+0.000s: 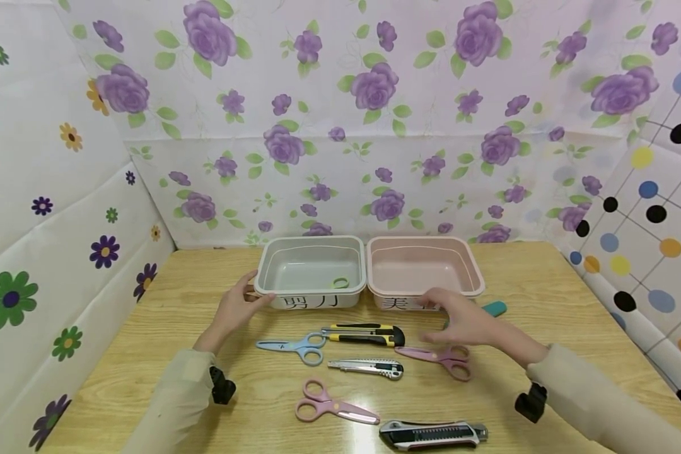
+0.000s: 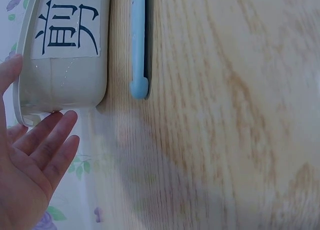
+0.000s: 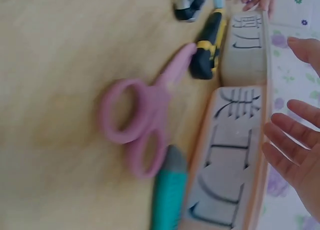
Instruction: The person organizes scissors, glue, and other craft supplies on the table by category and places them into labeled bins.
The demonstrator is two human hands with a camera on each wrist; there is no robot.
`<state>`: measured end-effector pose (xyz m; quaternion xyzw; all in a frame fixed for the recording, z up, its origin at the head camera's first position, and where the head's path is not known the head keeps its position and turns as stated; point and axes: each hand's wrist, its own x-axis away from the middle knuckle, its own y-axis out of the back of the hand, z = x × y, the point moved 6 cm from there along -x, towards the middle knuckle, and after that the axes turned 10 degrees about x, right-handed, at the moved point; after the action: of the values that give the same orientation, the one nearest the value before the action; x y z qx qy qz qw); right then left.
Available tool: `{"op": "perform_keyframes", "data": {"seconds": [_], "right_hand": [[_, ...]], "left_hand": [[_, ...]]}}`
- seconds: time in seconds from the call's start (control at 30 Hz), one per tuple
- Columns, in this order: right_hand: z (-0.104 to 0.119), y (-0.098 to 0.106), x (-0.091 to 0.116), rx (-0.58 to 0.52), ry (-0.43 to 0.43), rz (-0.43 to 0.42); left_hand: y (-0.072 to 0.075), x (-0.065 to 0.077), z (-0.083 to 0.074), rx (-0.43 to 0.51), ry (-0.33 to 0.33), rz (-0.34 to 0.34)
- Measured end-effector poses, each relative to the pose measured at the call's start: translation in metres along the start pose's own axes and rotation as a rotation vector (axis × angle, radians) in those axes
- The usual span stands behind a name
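My left hand (image 1: 235,310) touches the left corner of a grey-white bin (image 1: 310,241), thumb at the front rim and fairly straight fingers along the end wall. A small green loop (image 1: 340,283) lies inside that bin. In front of the pink bin (image 1: 425,241), my right hand (image 1: 459,318) hovers with spread fingers and nothing held. Just below it on the table lie pink scissors (image 1: 439,357). A teal-handled cutter (image 1: 494,308) is partly hidden behind the right hand; its grey tip shows in the right wrist view.
On the wooden table (image 1: 147,353) lie blue scissors (image 1: 295,345), a yellow-black utility knife (image 1: 366,334), a silver utility knife (image 1: 369,367), a second pair of pink scissors (image 1: 331,405) and a black-and-silver utility knife (image 1: 431,435). A flowered cloth (image 1: 340,170) hangs behind the bins.
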<state>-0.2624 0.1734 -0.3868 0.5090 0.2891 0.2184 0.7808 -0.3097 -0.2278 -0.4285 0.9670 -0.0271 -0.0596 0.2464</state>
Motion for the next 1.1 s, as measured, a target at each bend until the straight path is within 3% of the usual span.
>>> {"op": "perform_keyframes", "data": {"seconds": [0.3,0.53,0.9,1.1], "right_hand": [[-0.022,-0.016,0.043,0.054,-0.060,0.050],[-0.032,-0.027,0.062,0.056,-0.034,0.010],[-0.033,-0.048,0.072,0.096,-0.071,0.048],[-0.034,-0.048,0.073,0.037,-0.033,0.041]], "left_hand": [[0.000,0.000,-0.001,-0.005,0.000,0.000],[0.001,0.000,0.000,0.010,-0.001,-0.002],[0.000,0.000,0.000,0.020,-0.007,-0.001],[0.000,0.000,-0.001,0.022,-0.002,-0.002]]}}
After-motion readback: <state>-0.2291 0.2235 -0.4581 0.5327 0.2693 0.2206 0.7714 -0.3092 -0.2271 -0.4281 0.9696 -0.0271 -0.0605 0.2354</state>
